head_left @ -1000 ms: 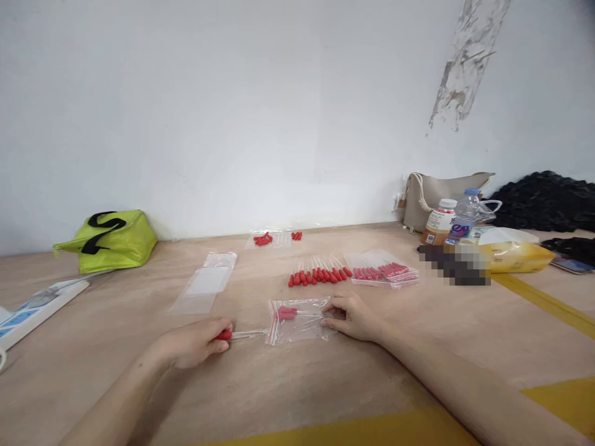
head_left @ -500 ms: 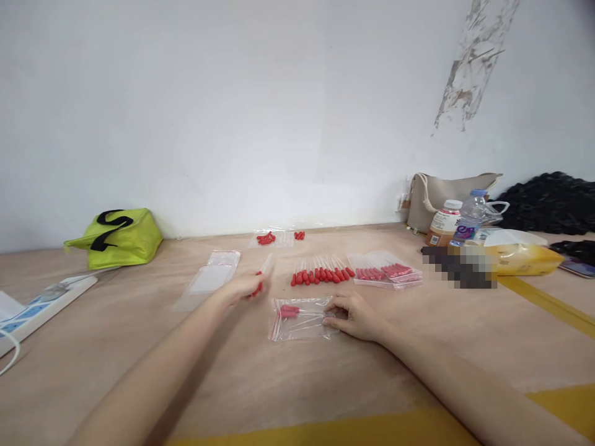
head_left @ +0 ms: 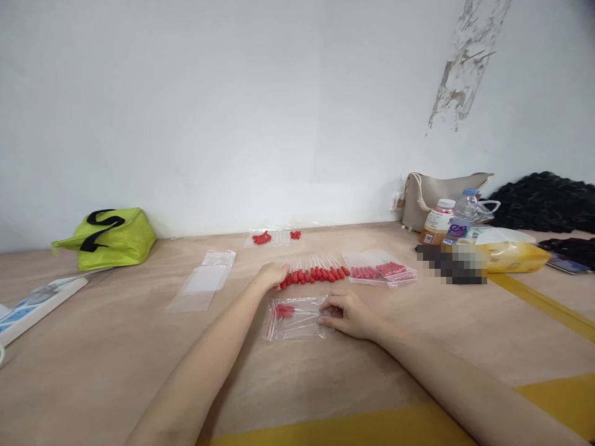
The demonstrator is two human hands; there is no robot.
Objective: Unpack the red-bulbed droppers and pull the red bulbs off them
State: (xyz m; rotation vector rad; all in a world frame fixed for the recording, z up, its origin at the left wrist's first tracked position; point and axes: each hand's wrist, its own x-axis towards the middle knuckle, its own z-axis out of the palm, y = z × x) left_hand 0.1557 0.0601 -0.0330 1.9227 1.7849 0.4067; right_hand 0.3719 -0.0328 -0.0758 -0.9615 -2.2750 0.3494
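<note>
My left hand (head_left: pixel 273 276) is at the left end of a row of red-tipped sticks (head_left: pixel 320 274), its fingers closed on the end stick. The row lies with red tips toward me and pale shafts pointing to the wall. My right hand (head_left: pixel 348 314) grips the right end of a clear zip bag (head_left: pixel 302 325) lying flat in front of me. Inside this bag are a few red-tipped sticks (head_left: pixel 285 310), tips to the left. Beside the row, on the right, lie filled bags (head_left: pixel 381 271) with red tips showing through.
Flat clear bags (head_left: pixel 204 282) lie at left. More red pieces on plastic (head_left: pixel 261 238) sit near the wall. A green bag (head_left: pixel 116 238) and power strip (head_left: pixel 41 306) stand far left; bottles (head_left: pixel 437 223), a beige bag (head_left: pixel 446 186) and a yellow pack (head_left: pixel 515 255) stand right.
My left hand has moved right, from beside the flat bags to the left end of the stick row, with red-tipped sticks in its fingers. My right hand stays on the zip bag.
</note>
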